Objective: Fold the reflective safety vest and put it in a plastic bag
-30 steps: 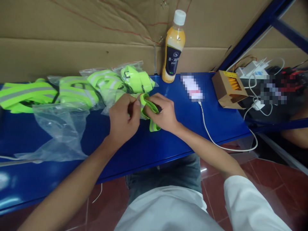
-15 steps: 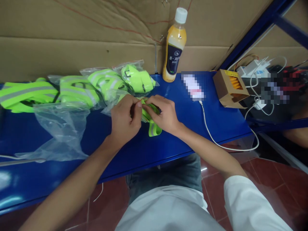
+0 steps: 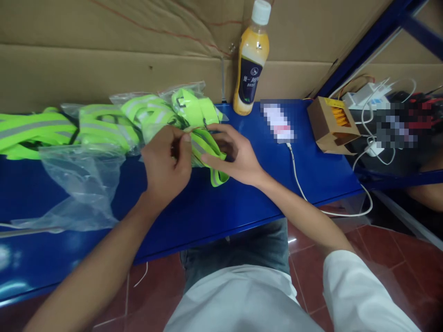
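One neon band (image 3: 204, 139) sits at a clear bag (image 3: 196, 162) over the blue desk (image 3: 214, 207); left hand (image 3: 168, 161) pinches the bag's edge, right hand (image 3: 242, 154) keeps a wide grip around the band

I can see the left arm (image 3: 100, 258) and right arm (image 3: 301, 210) stretched forward, the left grip (image 3: 166, 161) curled, thumb against forefinger, the right grip (image 3: 240, 154) facing it, thumb and forefinger parted.

Soft, dim light leaves white glare (image 3: 14, 288) on the worktop (image 3: 214, 207) at left; pixelation (image 3: 277, 122) blots its far edge.
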